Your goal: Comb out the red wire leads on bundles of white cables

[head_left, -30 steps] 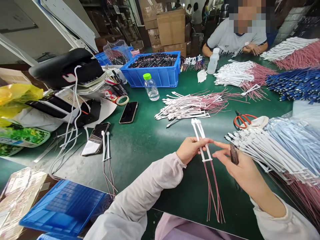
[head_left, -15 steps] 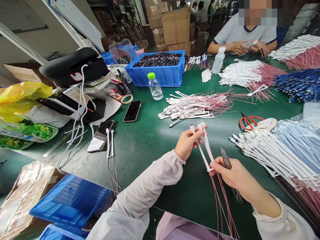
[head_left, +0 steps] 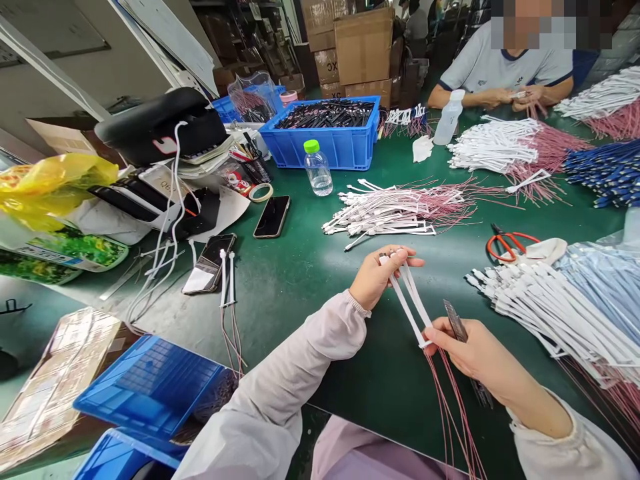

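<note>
My left hand (head_left: 376, 277) is closed on the plug ends of a white cable pair (head_left: 411, 300), lifted a little above the green table (head_left: 300, 280). My right hand (head_left: 470, 350) pinches the same pair at its lower end, where thin red wires (head_left: 450, 413) trail toward me. The right hand also holds a dark narrow strip (head_left: 454, 320) against its fingers. A heap of white cables with red wires (head_left: 395, 210) lies just beyond my hands.
A big pile of white and pale-blue cables (head_left: 560, 307) lies at right, with red scissors (head_left: 510, 243) behind it. Two phones (head_left: 273, 217) (head_left: 210, 263), a water bottle (head_left: 319, 170), a blue crate (head_left: 330, 137) and a blue tray (head_left: 145, 383) are to the left. A person (head_left: 505, 70) works across the table.
Both hands raised the white cable pair off the table and tilted it; my left hand slid up to its plug ends, my right closed on its lower end.
</note>
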A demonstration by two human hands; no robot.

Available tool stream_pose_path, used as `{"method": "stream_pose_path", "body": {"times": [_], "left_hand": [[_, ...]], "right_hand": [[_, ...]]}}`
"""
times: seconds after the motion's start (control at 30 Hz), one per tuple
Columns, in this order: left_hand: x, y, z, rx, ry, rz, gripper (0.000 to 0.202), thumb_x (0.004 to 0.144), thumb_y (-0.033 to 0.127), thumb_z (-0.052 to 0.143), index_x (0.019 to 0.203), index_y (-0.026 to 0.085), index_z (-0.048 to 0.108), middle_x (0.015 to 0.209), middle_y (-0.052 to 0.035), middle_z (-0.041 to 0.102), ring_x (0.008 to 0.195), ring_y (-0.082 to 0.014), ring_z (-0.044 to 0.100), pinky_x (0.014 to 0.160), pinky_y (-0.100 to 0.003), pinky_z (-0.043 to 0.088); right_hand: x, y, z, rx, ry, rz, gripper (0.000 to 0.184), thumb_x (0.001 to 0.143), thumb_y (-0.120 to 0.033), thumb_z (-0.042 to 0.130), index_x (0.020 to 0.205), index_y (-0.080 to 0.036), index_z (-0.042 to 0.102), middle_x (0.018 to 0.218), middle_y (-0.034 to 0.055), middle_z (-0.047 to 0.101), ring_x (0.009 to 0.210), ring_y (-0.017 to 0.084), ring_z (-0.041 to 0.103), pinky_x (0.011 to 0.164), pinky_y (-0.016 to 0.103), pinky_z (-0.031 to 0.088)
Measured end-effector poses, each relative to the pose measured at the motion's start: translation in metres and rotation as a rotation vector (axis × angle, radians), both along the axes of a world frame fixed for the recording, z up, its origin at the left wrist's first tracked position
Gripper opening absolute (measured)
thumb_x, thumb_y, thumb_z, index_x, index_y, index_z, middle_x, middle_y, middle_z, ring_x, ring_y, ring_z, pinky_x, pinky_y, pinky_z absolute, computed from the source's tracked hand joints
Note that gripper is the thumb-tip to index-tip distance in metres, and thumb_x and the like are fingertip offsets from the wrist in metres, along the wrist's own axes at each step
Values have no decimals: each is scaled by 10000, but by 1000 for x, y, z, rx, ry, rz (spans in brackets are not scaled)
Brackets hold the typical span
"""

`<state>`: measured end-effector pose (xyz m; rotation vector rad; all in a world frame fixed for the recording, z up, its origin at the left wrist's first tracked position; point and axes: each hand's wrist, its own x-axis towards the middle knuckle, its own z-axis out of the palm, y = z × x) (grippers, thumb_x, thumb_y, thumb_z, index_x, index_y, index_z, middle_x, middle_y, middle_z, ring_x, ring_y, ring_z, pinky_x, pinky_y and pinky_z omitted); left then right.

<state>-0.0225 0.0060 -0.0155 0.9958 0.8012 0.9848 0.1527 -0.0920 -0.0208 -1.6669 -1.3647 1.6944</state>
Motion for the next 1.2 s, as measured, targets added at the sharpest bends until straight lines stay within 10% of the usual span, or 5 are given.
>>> {"method": "stream_pose_path", "body": {"times": [0.37, 0.83, 1.2], "left_hand": [[2, -1, 16, 68, -29, 293, 282, 769, 426, 640, 815, 157, 567, 762, -50, 697, 505, -60, 393, 511, -222, 298], [20, -26, -3, -150, 41, -148, 450, 665, 396, 740, 1015, 121, 674, 990, -114, 692, 630, -82, 483, 483, -208, 244], [8, -13, 0, -25, 51, -34, 481, 778, 504, 603, 1106, 162, 681, 962, -105, 704, 526, -60, 324, 467, -238, 190]], "right_hand": [[1, 1, 6, 145, -20, -129, 397, 800, -555, 605, 713, -175, 681, 494, -11, 485, 401, 84, 288, 398, 242, 180], [-4, -2, -9, 103, 167, -332, 367, 774, -520, 674, 707, -161, 636, 379, -62, 357, 371, 70, 283, 385, 222, 189], [-12, -7, -5, -21, 196, -170, 396, 781, -518, 657, 724, -126, 670, 412, -70, 334, 346, 45, 226, 362, 219, 104]]}}
